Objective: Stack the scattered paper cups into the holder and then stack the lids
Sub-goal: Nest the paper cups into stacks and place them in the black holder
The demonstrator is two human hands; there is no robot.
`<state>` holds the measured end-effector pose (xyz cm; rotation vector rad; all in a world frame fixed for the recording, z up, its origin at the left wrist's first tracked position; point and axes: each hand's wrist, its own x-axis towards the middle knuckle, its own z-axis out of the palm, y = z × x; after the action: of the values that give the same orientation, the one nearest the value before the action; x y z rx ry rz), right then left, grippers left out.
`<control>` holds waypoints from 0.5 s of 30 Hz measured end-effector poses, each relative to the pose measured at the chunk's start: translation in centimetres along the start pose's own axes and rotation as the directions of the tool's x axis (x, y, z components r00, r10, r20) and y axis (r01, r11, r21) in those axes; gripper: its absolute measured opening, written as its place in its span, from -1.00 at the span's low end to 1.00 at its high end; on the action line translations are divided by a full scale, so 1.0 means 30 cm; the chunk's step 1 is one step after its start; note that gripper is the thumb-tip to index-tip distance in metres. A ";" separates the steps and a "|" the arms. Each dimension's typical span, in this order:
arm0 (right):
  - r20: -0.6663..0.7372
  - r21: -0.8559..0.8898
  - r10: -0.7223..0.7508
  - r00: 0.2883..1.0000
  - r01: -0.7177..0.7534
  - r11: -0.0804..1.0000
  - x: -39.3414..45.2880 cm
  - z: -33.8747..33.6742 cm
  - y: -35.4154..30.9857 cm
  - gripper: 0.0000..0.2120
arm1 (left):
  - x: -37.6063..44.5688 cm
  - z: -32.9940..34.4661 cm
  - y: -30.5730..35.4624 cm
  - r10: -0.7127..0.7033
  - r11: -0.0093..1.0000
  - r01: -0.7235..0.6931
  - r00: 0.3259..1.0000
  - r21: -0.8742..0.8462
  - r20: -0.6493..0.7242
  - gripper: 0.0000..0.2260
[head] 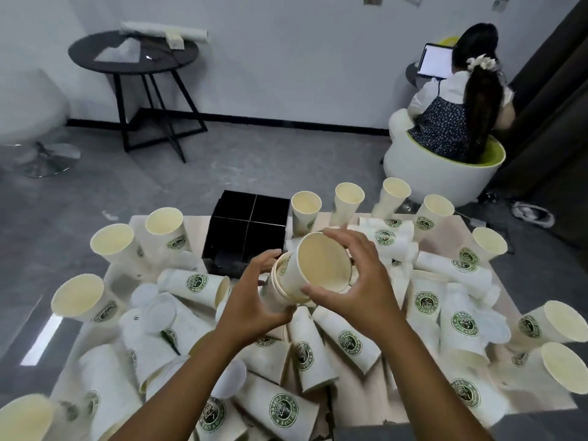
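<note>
Grey-floored room; table (506, 300) (pale wood) strewn with cups (197, 283).

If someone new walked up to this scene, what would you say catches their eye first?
First, the nested stack of cups held up at the centre, the left hand gripping its lower part and the right hand curled around the top cup's rim. Next, the scattered paper cups lying and standing across the table. Behind the hands stands the black four-compartment holder, with no cups visible in it.

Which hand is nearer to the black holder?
Left. The left hand lies just before the black holder; the right hand is further right, on the cup stack.
</note>
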<state>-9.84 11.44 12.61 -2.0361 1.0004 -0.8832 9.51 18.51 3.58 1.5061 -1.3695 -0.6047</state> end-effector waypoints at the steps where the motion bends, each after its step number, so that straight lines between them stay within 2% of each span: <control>1: 0.024 -0.026 0.004 1.000 -0.003 1.000 0.002 0.033 0.008 -0.23 | -0.005 -0.009 -0.001 0.009 1.000 -0.009 1.000 -0.004 0.000 -0.16; 6: 0.127 -0.029 0.046 0.991 -0.043 0.999 -0.015 0.176 0.054 -0.18 | -0.048 -0.054 -0.018 0.024 1.000 -0.024 1.000 -0.003 0.008 -0.17; 10: 0.176 0.047 0.093 0.980 -0.103 0.994 -0.032 0.210 0.062 -0.14 | -0.089 -0.111 -0.065 0.001 1.000 0.001 0.998 0.023 -0.068 -0.12; 13: 0.115 0.120 0.166 0.980 -0.179 0.977 -0.077 0.205 0.108 -0.29 | -0.112 -0.158 -0.099 -0.020 0.999 0.025 0.995 0.046 -0.102 -0.05; 15: 0.105 0.094 0.215 0.971 -0.225 0.970 -0.130 0.218 0.158 -0.38 | -0.129 -0.183 -0.113 -0.038 0.998 0.044 0.991 0.040 -0.128 -0.08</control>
<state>-8.17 14.36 4.30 -1.8195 1.0799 -0.7015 14.82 23.54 1.86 1.5828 -1.2632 -0.4985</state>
